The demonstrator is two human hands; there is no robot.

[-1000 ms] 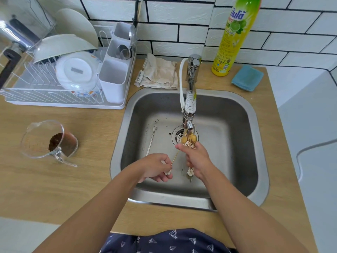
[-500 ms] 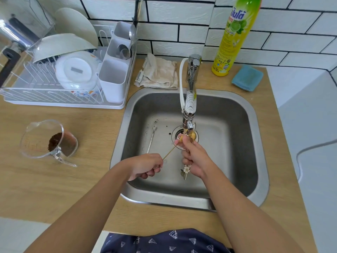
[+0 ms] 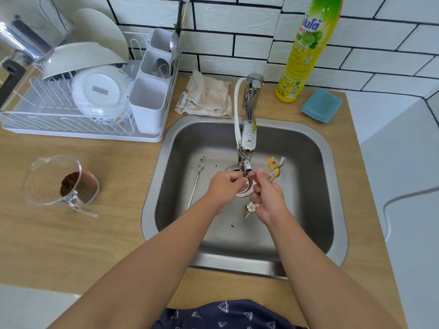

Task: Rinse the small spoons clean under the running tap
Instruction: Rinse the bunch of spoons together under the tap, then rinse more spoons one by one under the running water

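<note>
Both hands meet under the chrome tap [image 3: 248, 138] over the steel sink [image 3: 171, 186]. My right hand [image 3: 268, 198] grips a bunch of small gold spoons [image 3: 274, 168]; their bowls stick up to the right of the spout and a white flower handle end [image 3: 252, 207] hangs below the palm. My left hand [image 3: 225, 188] pinches something small right at the spout, its fingertips against those of the right hand; what it holds is hidden. One thin silver spoon [image 3: 196, 184] lies on the sink floor to the left. The water stream cannot be made out.
A dish rack [image 3: 71, 129] with bowls and a white cutlery holder [image 3: 148, 105] stands at back left. A clear measuring jug [image 3: 59, 184] with brown grounds sits on the wooden counter. Behind the sink lie a crumpled cloth [image 3: 209, 96], a yellow soap bottle [image 3: 304, 53] and a blue sponge [image 3: 320, 105].
My left hand has moved up and right from the sink's front to the spout. My right hand has tilted the spoon bunch so its bowls now point right of the tap.
</note>
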